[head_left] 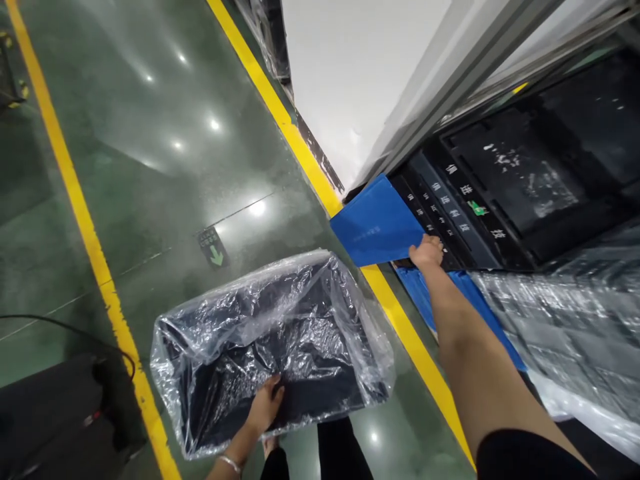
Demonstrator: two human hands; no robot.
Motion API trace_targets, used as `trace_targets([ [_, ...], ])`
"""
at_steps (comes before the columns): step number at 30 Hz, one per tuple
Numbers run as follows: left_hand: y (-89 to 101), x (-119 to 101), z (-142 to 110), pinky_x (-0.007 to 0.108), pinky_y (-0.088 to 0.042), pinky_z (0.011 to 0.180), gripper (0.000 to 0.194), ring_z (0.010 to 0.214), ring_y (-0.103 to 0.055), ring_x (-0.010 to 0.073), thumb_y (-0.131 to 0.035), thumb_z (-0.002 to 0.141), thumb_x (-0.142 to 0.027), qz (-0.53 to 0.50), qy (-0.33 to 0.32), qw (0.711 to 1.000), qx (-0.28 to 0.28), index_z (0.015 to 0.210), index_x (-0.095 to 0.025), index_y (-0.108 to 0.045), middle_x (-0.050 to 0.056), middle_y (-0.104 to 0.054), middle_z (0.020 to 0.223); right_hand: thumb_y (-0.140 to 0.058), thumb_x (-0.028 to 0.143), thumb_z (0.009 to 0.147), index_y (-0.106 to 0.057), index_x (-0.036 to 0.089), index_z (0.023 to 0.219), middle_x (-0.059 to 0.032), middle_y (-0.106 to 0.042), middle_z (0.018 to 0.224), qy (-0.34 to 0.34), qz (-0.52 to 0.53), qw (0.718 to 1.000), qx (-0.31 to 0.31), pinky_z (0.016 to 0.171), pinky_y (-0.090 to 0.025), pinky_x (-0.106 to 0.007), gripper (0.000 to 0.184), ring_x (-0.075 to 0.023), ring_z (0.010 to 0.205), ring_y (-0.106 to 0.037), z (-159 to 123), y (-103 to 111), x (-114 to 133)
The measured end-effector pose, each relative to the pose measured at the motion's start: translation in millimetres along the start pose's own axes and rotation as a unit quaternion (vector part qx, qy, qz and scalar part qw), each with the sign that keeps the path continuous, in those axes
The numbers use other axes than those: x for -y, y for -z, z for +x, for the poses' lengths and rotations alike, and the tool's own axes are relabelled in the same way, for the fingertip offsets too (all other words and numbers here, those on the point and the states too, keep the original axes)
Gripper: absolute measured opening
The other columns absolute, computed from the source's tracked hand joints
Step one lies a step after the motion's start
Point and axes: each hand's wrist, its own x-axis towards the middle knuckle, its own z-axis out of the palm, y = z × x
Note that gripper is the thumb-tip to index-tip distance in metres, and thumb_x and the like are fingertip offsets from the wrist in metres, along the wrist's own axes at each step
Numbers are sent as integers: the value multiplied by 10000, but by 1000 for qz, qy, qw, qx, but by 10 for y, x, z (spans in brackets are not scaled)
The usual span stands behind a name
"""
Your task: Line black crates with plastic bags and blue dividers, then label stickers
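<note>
My right hand (429, 252) reaches out to the right and is closed on the near corner of a blue sheet (377, 223). This thin, stiff-looking sheet has faint print on it and juts over the yellow line beside a stack of black crates (463, 213). Low in front of me is a dark bin (320, 397), covered and lined with a crinkled clear plastic bag (235, 327). At the bin's near side my left hand (267, 403) has its fingers curled together on the bag; the fingertips are partly hidden.
More blue sheeting (470, 300) and plastic-wrapped goods (560, 320) lie right of my arm. A white panel (365, 60) rises behind the crates. Yellow lines (80, 207) cross the green floor. At left are a dark object (50, 407) and a black cable (65, 323).
</note>
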Motion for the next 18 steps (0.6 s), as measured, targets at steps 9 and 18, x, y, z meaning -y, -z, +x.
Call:
trace_targets([
  [9, 186, 143, -24, 265, -402, 1033, 393, 1208, -551, 188, -473, 847, -208, 26, 41, 999, -11, 1209, -91, -574, 137, -606, 1271, -491, 375, 813, -440, 63, 1267, -209, -441, 1235, -20, -6, 999, -28, 925, -324, -454, 553, -332, 1155, -364, -190, 56, 174],
  [18, 61, 117, -82, 248, -381, 1053, 399, 1207, -550, 170, -474, 856, -214, 19, 17, 1000, -9, 1221, -82, -567, 131, -600, 1281, -365, 292, 878, -600, 81, 1132, -191, -546, 1201, 69, 104, 992, 0, 919, -391, -352, 405, -265, 1108, -483, -669, 148, 526],
])
